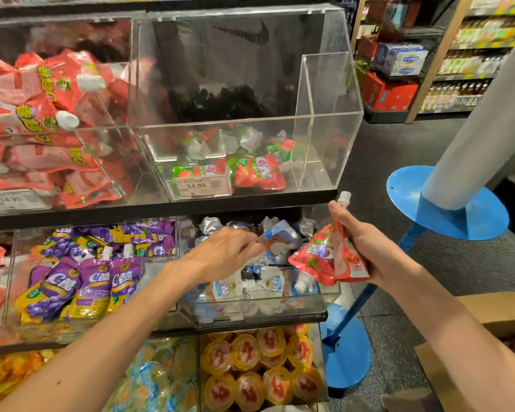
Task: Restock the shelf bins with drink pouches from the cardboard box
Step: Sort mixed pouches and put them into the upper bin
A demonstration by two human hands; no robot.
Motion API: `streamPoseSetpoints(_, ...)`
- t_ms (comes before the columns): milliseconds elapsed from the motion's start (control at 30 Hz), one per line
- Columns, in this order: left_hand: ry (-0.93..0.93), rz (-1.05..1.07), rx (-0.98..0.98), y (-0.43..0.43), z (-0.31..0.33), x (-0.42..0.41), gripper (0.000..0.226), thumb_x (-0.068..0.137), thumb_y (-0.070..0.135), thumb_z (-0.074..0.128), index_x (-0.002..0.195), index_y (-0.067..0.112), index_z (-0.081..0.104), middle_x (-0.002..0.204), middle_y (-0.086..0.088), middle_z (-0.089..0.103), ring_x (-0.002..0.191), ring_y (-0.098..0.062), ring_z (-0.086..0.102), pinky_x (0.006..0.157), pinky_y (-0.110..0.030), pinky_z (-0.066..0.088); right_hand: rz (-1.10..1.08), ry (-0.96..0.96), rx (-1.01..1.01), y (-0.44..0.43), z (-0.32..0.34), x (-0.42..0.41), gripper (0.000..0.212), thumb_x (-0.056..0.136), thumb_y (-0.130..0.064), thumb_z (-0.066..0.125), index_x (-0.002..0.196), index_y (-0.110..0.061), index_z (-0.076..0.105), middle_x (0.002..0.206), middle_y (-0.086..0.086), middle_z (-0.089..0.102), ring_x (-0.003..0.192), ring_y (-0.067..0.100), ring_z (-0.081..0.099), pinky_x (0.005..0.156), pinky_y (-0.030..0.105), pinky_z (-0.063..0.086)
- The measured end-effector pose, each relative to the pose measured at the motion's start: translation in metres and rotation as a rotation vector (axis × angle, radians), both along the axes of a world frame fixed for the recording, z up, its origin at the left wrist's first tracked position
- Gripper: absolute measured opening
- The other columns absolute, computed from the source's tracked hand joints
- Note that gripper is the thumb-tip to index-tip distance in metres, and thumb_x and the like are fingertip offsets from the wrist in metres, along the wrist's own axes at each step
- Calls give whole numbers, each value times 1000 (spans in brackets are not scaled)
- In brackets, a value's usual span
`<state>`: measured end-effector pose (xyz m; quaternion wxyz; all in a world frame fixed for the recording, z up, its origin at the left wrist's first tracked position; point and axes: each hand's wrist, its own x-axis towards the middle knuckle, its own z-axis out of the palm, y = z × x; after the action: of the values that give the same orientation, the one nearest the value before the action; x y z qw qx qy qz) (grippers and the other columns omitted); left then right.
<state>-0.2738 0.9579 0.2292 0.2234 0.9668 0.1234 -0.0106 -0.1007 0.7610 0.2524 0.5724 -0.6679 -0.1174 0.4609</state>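
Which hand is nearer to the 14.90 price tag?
Left. The left hand is below the price tag, pinching a blue-white pouch; the right hand holds red pouches farther to the right.

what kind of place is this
Most likely a supermarket or snack shop: clear shelf bins holding drink pouches, a price tag reading 14.90, and further aisles of bottled goods behind.

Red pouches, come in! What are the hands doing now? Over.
Right hand grips red pouches. Left hand pinches a blue pouch in the middle bin. Nothing in the way.
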Motion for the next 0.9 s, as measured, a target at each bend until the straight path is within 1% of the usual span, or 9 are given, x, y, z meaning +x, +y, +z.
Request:
streamPoseSetpoints(133, 239, -115, -64, -3, -3, 19, 16, 102, 34, 52, 95, 20, 53, 62, 7, 45, 55, -9, 37, 55, -30, 29, -11, -25, 9, -4, 5, 9, 79, 56, -66, 73, 104, -4, 65, 93, 19, 72, 82, 32, 71, 86, 46, 58)
streamPoseSetpoints(233, 297, -141, -200, -15, -13, 40, 9, 100, 27, 58, 108, 24, 56, 68, 11, 52, 63, -8, 52, 59, -22, 35, -12, -12, 13, 1, 1, 5, 71, 62, -62, 73, 101, -3, 66, 90, 19, 72, 79, 31, 71, 84, 45, 59)
streamPoseSetpoints(300, 324, -139, -219, -21, -21, 50, 7, 97, 24, 61, 103, 20, 59, 84, 0, 63, 81, -20, 61, 66, -28, 42, -8, -4, 8, 4, 0, 0, 75, 62, -63, 73, 107, -3, 65, 93, 19, 73, 82, 31, 72, 82, 43, 60)
streamPoseSetpoints(367, 355, -106, -211, -28, -25, 55, 8, 96, 16, 60, 96, 8, 58, 88, -17, 57, 79, -30, 53, 66, -37, 38, -13, 7, 20, 6, -1, -4, 79, 62, -62, 73, 112, -2, 63, 96, 20, 73, 81, 30, 72, 77, 40, 61)
streamPoseSetpoints(500, 316, -54, -94, -34, -32, 50, 33, 95, 16, 57, 69, 21, 38, 73, -2, 44, 75, -24, 42, 59, -33, 26, 10, 23, 34, 8, -3, -9, 79, 62, -60, 73, 116, -4, 60, 91, 17, 73, 79, 29, 72, 75, 40, 61)
streamPoseSetpoints(600, 254, -18, -90, -25, -32, 43, 25, 91, 28, 67, 70, 24, 53, 82, -2, 55, 80, -24, 50, 66, -34, 36, 37, 14, 32, 10, -4, -12, 76, 64, -61, 71, 116, -6, 60, 85, 14, 74, 75, 26, 73, 71, 37, 61)
streamPoseSetpoints(700, 61, 150, -418, -16, -20, 32, 21, 97, 31, 62, 94, 13, 72, 90, -5, 72, 79, -20, 66, 80, -44, 55, 63, 19, 44, 14, -2, -18, 74, 65, -60, 70, 114, -6, 60, 87, 15, 73, 76, 27, 73, 67, 36, 61)
streamPoseSetpoints(800, -52, 347, -1012, -18, 5, 13, 31, 103, 39, 48, 118, 15, 62, 92, -9, 71, 76, -22, 70, 74, -40, 60, 90, 27, 77, 23, 0, -30, 76, 61, -60, 73, 112, -4, 61, 91, 17, 73, 79, 29, 73, 74, 40, 61)
streamPoseSetpoints(900, -49, 312, -1041, -24, 23, -10, 29, 103, 38, 48, 129, 28, 54, 100, -15, 70, 78, -26, 69, 72, -36, 60, 106, 42, 127, 33, 5, -47, 78, 60, -57, 76, 113, -2, 62, 90, 17, 72, 77, 28, 72, 75, 40, 60)
